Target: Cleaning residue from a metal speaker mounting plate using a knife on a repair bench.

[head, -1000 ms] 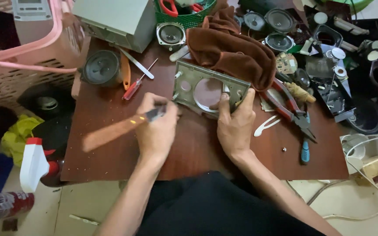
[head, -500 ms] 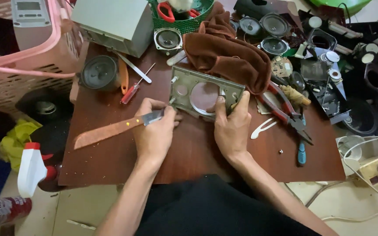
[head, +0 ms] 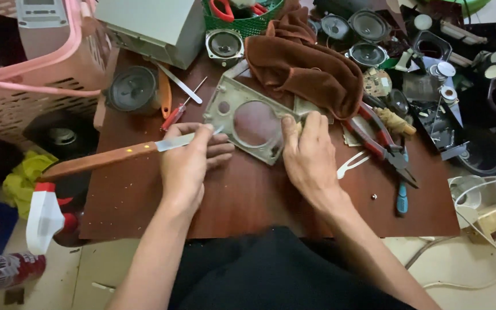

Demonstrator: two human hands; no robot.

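Brown table (head: 144, 195), cluttered far edge. Panel (head: 248, 123) lies at table centre. Left hand (head: 188, 163) grips knife (head: 104, 161) left of panel; right hand (head: 311, 158) presses panel's right edge. Pliers (head: 380, 143) right of panel, cloth (head: 305, 69) behind it.

Left hand (head: 188, 163) palm down, fingers curled in a grip, right hand (head: 311, 155) palm down, fingers pressed flat, both forearms extended forward
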